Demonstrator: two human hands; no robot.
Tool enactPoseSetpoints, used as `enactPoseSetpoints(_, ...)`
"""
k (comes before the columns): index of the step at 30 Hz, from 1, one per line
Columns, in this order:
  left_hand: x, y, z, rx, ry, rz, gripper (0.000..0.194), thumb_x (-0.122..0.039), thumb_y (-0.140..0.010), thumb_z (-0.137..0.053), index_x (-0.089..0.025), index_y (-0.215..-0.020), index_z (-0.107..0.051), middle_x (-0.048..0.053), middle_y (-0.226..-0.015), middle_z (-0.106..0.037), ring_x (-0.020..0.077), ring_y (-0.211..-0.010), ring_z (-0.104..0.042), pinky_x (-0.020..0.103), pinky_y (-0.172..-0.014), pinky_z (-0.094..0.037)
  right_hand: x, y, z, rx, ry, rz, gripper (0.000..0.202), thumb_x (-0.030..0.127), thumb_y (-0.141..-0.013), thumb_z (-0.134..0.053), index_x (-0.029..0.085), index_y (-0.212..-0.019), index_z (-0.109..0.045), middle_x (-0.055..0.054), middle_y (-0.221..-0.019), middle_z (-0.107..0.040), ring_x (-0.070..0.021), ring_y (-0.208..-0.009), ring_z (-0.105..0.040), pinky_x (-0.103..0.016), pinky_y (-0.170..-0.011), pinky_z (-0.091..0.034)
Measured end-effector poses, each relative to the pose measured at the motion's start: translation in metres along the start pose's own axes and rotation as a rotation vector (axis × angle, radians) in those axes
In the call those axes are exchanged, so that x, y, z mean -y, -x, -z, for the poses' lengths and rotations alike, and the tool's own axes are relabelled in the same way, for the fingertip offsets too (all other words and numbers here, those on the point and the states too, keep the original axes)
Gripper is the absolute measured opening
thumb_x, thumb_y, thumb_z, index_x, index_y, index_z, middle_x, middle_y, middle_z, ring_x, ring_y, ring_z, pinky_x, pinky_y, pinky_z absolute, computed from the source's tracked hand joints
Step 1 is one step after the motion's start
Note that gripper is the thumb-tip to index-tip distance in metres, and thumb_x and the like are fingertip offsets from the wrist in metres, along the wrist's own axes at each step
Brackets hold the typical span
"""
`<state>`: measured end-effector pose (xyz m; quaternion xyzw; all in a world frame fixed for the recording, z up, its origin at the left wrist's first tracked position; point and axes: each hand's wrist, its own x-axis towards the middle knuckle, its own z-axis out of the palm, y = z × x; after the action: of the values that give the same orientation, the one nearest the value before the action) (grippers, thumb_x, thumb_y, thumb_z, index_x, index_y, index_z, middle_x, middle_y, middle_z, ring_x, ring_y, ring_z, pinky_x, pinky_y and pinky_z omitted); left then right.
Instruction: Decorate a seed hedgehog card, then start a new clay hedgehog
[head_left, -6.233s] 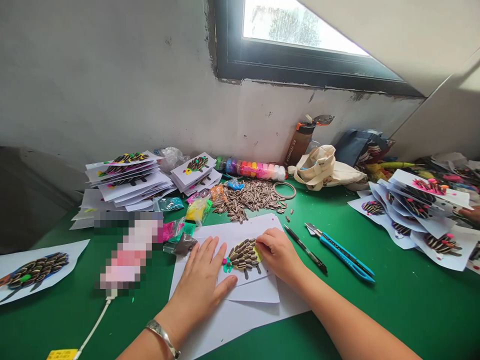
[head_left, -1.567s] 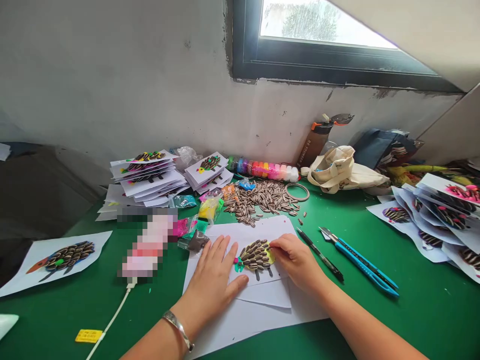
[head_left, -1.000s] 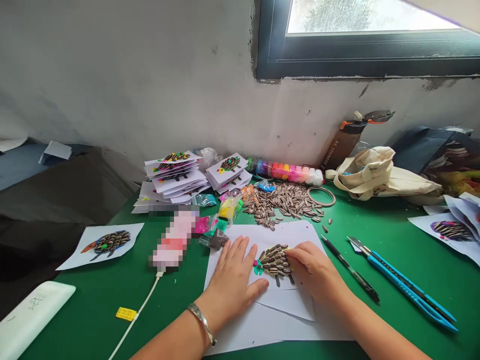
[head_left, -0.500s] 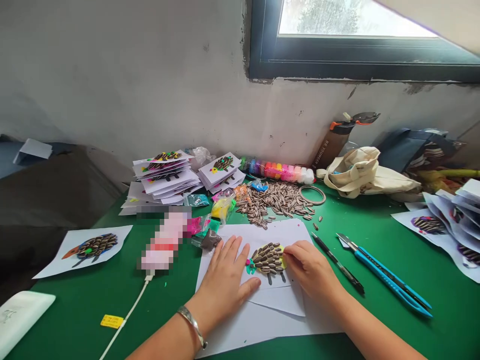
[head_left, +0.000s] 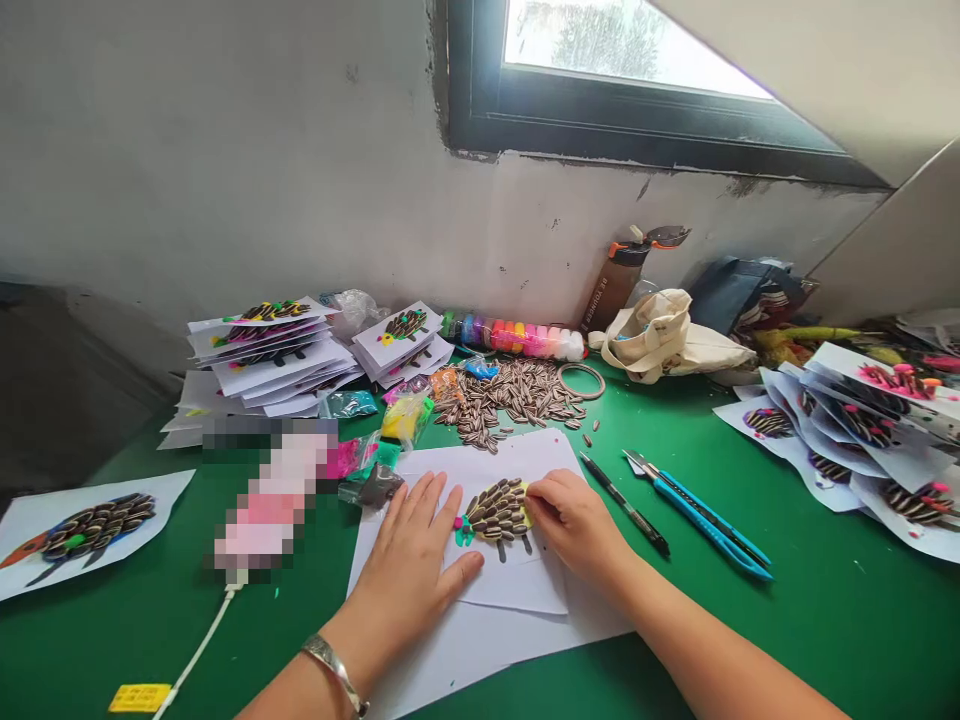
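A hedgehog-like seed picture (head_left: 495,508) lies on a small white card (head_left: 517,590), which rests on larger white paper (head_left: 480,650). Striped sunflower seeds cover its body, with green and pink clay at the left end, yellow at the right and two dark legs below. My left hand (head_left: 420,540) lies flat on the paper and card, fingers spread, just left of the picture. At the yellow end, my right hand (head_left: 577,520) has thumb and forefinger pinched together against the picture. Whatever those fingertips hold is hidden.
Behind the paper lie loose sunflower seeds (head_left: 517,390), a tape roll (head_left: 581,380) and clay packets (head_left: 405,418). A pen (head_left: 626,505) and blue utility knife (head_left: 701,520) are right of the paper. Card stacks stand at left (head_left: 277,365) and right (head_left: 840,420).
The camera view has turned right, so everything sits further left in the picture. My left hand still lies flat, and my right hand keeps its pinch at the picture's right end.
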<state>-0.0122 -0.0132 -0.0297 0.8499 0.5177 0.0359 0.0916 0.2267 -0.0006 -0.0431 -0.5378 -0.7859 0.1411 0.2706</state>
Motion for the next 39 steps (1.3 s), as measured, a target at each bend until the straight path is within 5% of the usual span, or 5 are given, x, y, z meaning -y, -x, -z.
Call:
enactPoseSetpoints(9, 0.0030, 0.0015, -0.0045, -0.044, -0.033, -0.026, 0.064, -0.056, -0.089, -0.043, -0.018, -0.141, -0.042, 0.013, -0.150, -0.034, 0.0323, -0.139, -0.027, 0.054, -0.112, -0.025, -0.0014, -0.0010, 0.0019, -0.032, -0.105, -0.085, 0.015, 0.019, -0.090, -0.051, 0.019, -0.083, -0.064, -0.004, -0.075, -0.059, -0.0181, -0.077, -0.054, -0.029, -0.070, -0.042)
enactPoseSetpoints(39, 0.0042, 0.0002, -0.0056, -0.073, -0.034, -0.035, 0.063, -0.054, -0.089, -0.044, -0.018, -0.141, -0.042, 0.013, -0.150, -0.035, 0.0333, -0.138, -0.029, 0.054, -0.111, -0.027, -0.0035, -0.0033, 0.0010, -0.031, -0.195, 0.004, 0.023, 0.017, -0.087, -0.050, 0.020, -0.098, -0.070, -0.006, -0.082, -0.064, -0.0194, -0.080, -0.057, -0.033, -0.073, -0.046)
